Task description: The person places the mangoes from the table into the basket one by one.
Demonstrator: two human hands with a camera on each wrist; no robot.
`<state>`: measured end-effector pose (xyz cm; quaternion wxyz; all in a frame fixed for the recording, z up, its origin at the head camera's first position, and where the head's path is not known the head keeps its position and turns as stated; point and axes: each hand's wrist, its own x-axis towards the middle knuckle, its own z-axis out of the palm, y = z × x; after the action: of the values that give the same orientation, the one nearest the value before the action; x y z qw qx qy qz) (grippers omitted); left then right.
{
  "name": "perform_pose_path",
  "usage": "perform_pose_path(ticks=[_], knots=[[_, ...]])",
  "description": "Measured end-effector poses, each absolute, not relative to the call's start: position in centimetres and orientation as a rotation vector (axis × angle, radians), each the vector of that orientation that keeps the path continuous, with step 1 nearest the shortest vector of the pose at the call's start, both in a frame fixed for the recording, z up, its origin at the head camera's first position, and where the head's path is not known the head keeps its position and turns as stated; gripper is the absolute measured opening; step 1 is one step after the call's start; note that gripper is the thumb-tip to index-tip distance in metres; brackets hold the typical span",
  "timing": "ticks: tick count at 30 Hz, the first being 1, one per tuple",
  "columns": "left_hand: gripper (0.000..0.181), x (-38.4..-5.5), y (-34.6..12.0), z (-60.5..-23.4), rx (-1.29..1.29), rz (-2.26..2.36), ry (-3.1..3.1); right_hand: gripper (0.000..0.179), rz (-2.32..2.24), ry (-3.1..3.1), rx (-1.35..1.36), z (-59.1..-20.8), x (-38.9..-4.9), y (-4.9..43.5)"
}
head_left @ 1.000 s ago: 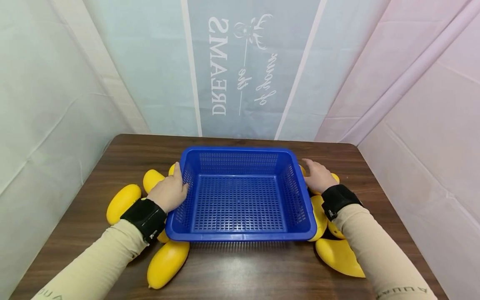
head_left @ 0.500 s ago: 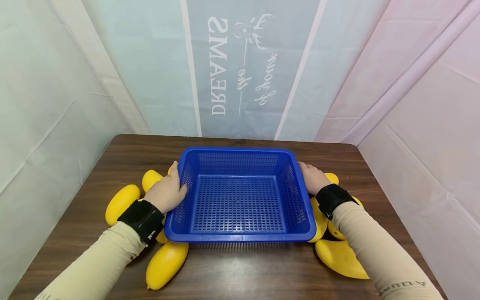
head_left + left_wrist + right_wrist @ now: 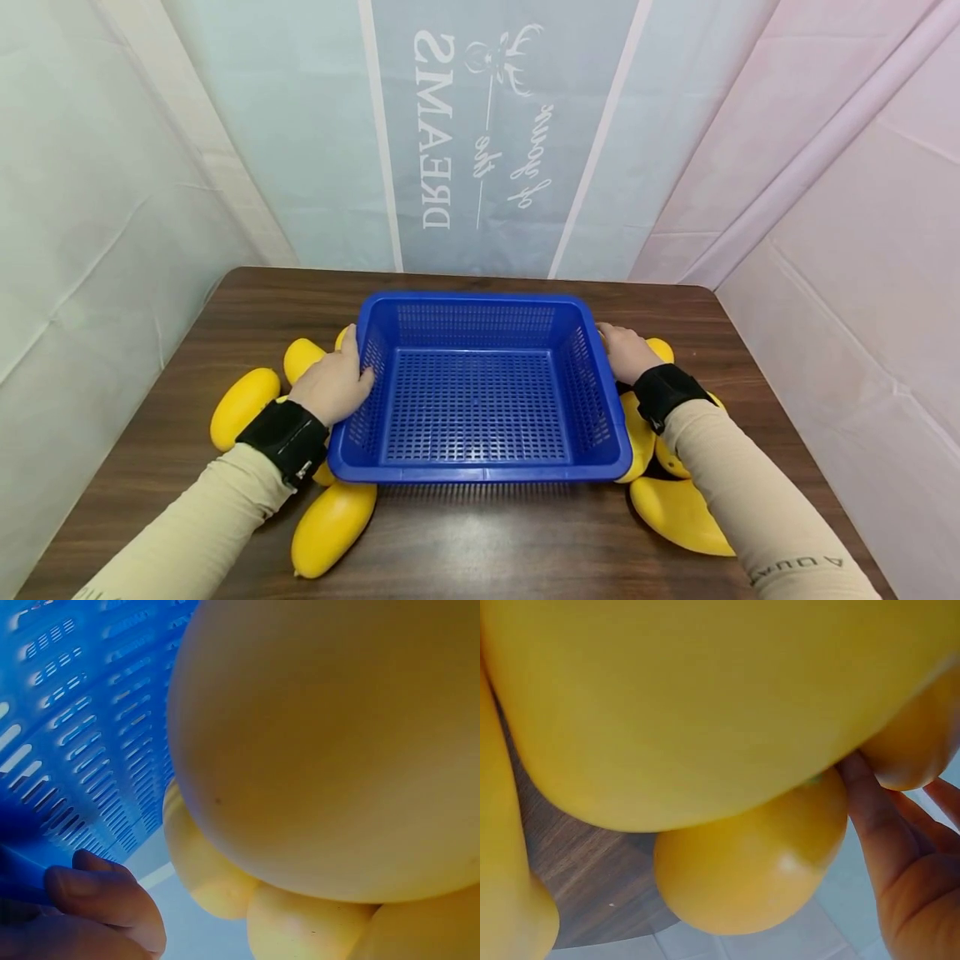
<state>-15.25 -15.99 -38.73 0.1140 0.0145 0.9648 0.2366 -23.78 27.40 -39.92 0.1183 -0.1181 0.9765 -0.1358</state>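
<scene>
Basket (image 3: 480,475), blue, left hand (image 3: 333,387) gripping its left rim.
Right hand (image 3: 628,354) touching yellow fruit (image 3: 750,874) at right; can't tell if fingers grasp.

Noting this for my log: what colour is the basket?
The basket is blue, best seen in the head view.

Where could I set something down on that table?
The brown wooden table is bare in front of the blue perforated plastic basket, between the nearest oblong yellow fruits, and at its far corners. The basket's floor is bare. Crowded: both basket ends, fruits beside the left hand and right hand.
</scene>
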Motion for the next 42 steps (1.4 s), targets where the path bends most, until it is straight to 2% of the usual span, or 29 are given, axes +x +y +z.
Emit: perform_pose_path(ticks=[12, 24, 33, 42], knots=[[0.083, -15.1, -16.0, -38.5, 0.03, 0.679, 2.815, 0.06, -0.513, 2.879, -0.287, -39.1, -23.1, 27.1], [0.082, -15.3, -16.0, -38.4, 0.039, 0.627, 2.818, 0.069, -0.745, 2.97, -0.212, -38.3, -22.3, 27.7], [0.081, -15.3, -16.0, -38.2, 0.051, 0.623, 2.81, 0.08, -0.931, 3.045, -0.06, -36.6, -22.0, 28.7], [0.08, -15.3, -15.9, -37.9, 0.053, 0.601, 2.815, 0.075, -1.125, 3.007, -0.093, -34.8, -22.1, 28.7]])
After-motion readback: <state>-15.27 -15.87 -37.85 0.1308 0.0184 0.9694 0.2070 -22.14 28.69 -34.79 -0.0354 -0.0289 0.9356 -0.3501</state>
